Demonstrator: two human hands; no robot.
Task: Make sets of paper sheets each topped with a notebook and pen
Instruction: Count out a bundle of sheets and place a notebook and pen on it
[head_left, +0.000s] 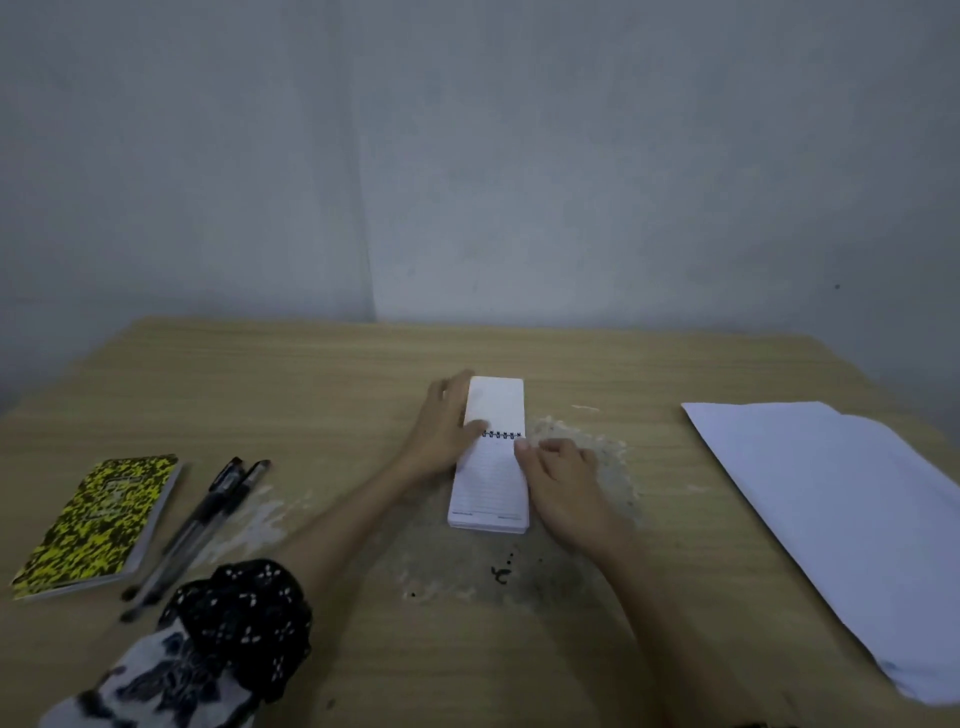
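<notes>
A small white spiral notepad lies open in the middle of the wooden table, its cover flipped away from me. My left hand grips its left edge by the black spiral, the thumb on the page. My right hand rests against its right edge, fingertips at the spiral. A yellow-and-black patterned notebook lies at the far left. Two black pens lie side by side just right of it. A stack of white paper sheets lies at the right.
The table stands against a grey wall. Its surface is worn and stained around and below the notepad. My left sleeve is dark with a white pattern. The paper stack runs to the right edge of view.
</notes>
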